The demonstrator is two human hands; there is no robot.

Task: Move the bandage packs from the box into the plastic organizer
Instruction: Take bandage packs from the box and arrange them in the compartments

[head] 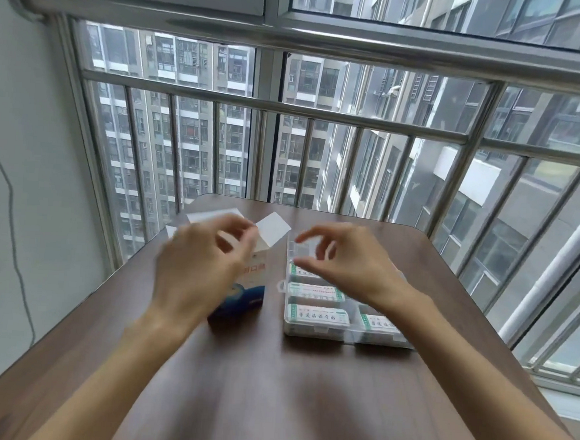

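Holding bandage packs point(316, 314): clear organizer point(286, 327)

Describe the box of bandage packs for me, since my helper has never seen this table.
On the brown table by the window, a clear plastic organizer lies to the right. The box stands left of it, under the left hand. It alone is cardboard: white top flaps open, dark blue base.

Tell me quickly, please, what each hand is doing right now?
Left hand: over the open box, fingers curled and blurred; cannot tell if it holds anything.
Right hand: open, empty, hovering over the plastic organizer.
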